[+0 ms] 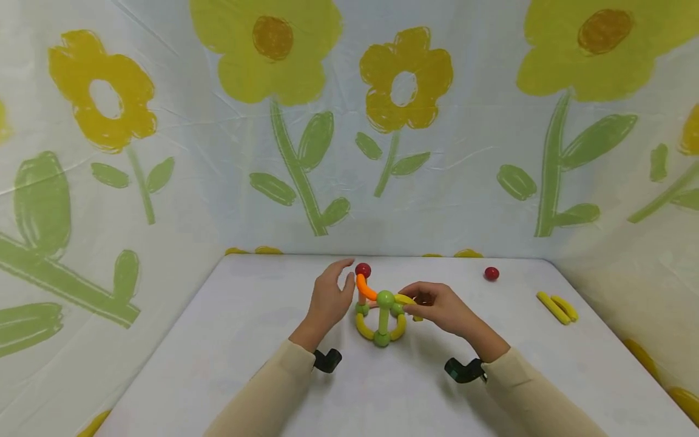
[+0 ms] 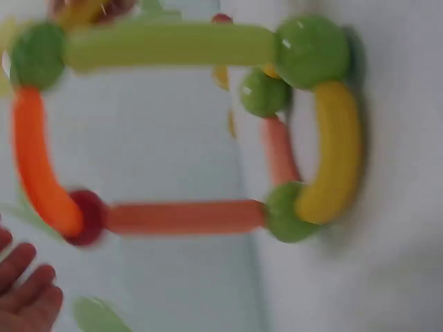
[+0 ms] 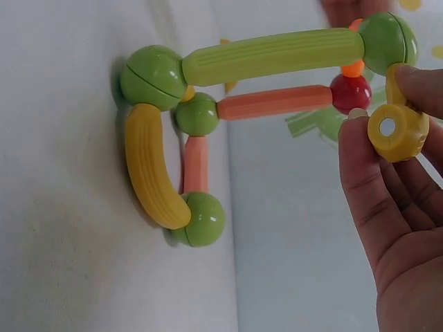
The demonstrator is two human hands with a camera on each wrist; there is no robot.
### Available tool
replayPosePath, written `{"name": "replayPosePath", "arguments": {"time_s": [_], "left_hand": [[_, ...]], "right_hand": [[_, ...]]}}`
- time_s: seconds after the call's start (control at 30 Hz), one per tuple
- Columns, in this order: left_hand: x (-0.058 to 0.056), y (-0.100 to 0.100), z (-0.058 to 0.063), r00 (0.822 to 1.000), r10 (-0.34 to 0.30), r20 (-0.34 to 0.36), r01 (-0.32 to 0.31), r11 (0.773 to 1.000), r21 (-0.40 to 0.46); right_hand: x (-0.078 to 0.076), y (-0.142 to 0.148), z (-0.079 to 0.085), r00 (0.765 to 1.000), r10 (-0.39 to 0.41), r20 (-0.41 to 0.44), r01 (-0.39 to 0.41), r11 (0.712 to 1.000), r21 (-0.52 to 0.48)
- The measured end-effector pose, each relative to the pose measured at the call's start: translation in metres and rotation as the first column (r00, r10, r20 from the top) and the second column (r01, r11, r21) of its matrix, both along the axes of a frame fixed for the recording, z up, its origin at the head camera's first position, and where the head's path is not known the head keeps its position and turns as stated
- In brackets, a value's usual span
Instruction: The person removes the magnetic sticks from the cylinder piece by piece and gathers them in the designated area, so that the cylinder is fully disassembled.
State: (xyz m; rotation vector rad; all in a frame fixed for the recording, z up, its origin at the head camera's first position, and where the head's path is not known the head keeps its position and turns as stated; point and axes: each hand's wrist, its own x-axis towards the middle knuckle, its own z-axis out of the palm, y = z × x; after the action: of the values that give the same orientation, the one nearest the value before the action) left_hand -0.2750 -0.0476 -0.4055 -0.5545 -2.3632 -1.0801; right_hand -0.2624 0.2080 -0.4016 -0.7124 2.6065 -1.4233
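Note:
On the table stands a frame of magnetic rods and balls. Its base is a ring of green balls joined by curved yellow rods (image 3: 154,166) and a pinkish one. Two uprights rise from it: a light green rod (image 3: 273,57) topped by a green ball (image 1: 385,298), and a salmon rod (image 2: 187,217) topped by a red ball (image 1: 363,271). A curved orange rod (image 2: 38,162) links the tops. My right hand (image 1: 442,306) pinches a yellow curved rod (image 3: 399,135) whose far end meets the top green ball. Beside the red ball, my left hand (image 1: 330,297) has its fingers extended, holding nothing.
A loose red ball (image 1: 491,274) lies at the back right of the white table (image 1: 262,376). Two yellow rods (image 1: 553,308) rest side by side near the right edge. Flower-printed cloth walls (image 1: 469,200) enclose the back and sides.

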Motion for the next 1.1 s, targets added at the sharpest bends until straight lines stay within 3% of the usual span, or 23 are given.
{"name": "replayPosePath", "arguments": {"time_s": [0.07, 0.17, 0.27, 0.4, 0.67, 0.8, 0.93, 1.1], "left_hand": [[0.013, 0.008, 0.012, 0.99, -0.074, -0.117, 0.056, 0.987, -0.151], [0.028, 0.022, 0.024, 0.97, -0.208, -0.122, 0.146, 0.91, -0.389], [0.035, 0.032, 0.025, 0.971, -0.223, -0.089, 0.14, 0.827, -0.544], [0.035, 0.037, 0.022, 0.973, -0.204, -0.108, 0.095, 0.779, -0.62], [0.036, 0.035, 0.022, 0.968, -0.216, -0.13, 0.091, 0.781, -0.617], [0.037, 0.035, 0.023, 0.97, -0.211, -0.123, 0.09, 0.777, -0.623], [0.037, 0.036, 0.023, 0.972, -0.204, -0.117, 0.089, 0.779, -0.62], [0.037, 0.036, 0.019, 0.972, -0.202, -0.119, 0.091, 0.794, -0.601]], "right_hand": [[0.0, 0.001, 0.001, 1.0, 0.0, -0.017, 0.0, 1.0, 0.002], [0.0, 0.002, 0.003, 0.999, -0.007, -0.039, 0.007, 1.0, 0.001], [0.0, 0.003, 0.003, 0.999, -0.006, -0.041, 0.006, 1.0, -0.003], [0.001, 0.003, 0.004, 0.998, -0.008, -0.06, 0.009, 1.0, 0.009], [0.007, 0.001, 0.008, 0.986, -0.037, -0.164, 0.05, 0.996, 0.073], [0.006, 0.005, 0.009, 0.962, -0.161, -0.222, 0.183, 0.98, 0.081], [-0.004, 0.033, 0.006, 0.906, -0.332, -0.262, 0.369, 0.923, 0.107], [-0.021, 0.099, -0.003, 0.862, -0.403, -0.306, 0.484, 0.833, 0.267]]}}
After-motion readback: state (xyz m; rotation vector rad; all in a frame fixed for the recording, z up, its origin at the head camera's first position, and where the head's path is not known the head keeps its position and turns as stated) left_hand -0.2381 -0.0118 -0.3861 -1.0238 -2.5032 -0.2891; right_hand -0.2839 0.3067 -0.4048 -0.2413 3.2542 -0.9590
